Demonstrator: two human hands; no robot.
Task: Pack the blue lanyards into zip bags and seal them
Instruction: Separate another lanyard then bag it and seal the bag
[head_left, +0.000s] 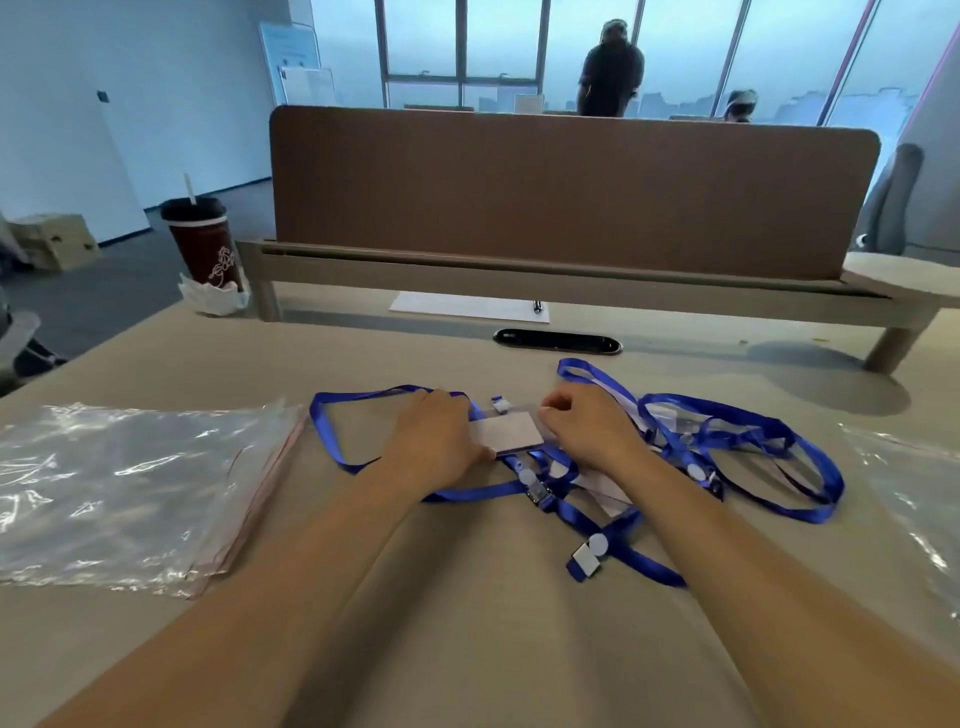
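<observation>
Left side: a stack of zip bags (130, 493) lies flat on the table (467, 649). Left hand (436, 441) grips the left end of the white badge card (511, 434), thumb at its near edge. Right hand (587, 431), fingers curled, pinches the card's right end. The blue lanyards (675, 447) sprawl tangled under and right of both hands. 1 more zip bag (914, 493) sits at the right edge.

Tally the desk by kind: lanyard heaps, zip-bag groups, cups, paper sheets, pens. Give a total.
Blue lanyard heap: 1, tangled, strands uncountable
Zip-bag groups: 2, left group, right group
Cup: 1
Paper sheet: 1
Pen: 1
Total: 6
</observation>
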